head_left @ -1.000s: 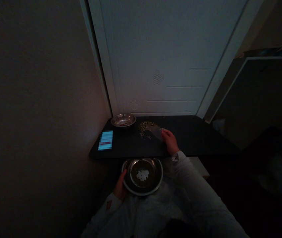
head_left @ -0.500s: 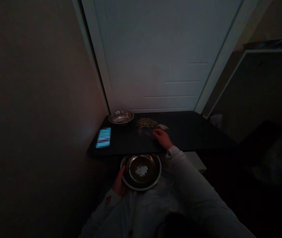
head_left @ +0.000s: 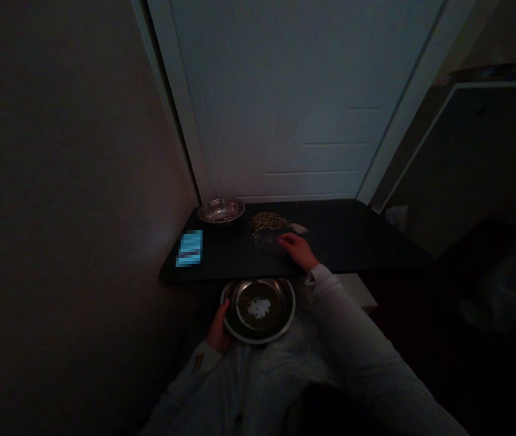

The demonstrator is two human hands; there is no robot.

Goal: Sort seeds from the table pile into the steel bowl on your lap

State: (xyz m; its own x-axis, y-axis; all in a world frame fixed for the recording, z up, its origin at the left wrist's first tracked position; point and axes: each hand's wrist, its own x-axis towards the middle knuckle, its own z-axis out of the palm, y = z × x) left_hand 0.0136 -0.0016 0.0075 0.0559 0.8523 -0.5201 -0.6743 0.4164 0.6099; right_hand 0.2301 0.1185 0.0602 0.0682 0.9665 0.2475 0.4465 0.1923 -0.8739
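At the table's front edge, my left hand (head_left: 220,328) is closed on the left rim of a shiny metal bowl (head_left: 289,324) near my lap. Small dark grains form a ring in it around a pale bare patch. Over the table my right hand (head_left: 300,250) pinches a thin see-through sheet (head_left: 271,242), perhaps plastic; the dim light hides its exact kind. Just beyond this sheet lies a spread pile of greenish-yellow beans or grains (head_left: 267,221). A smaller whitish pile (head_left: 300,228) sits to its right, close to my fingers.
A second metal bowl (head_left: 221,212) stands at the back left of the black table (head_left: 358,236). In front of it lies a blurred-out light blue item (head_left: 189,248). A white door (head_left: 312,72) rises behind, a wall at left. A white box (head_left: 357,290) shows under the right edge.
The view has shifted slightly, so the table sits a little higher. My right hand and the sheet hardly move, and my left hand stays on the bowl.
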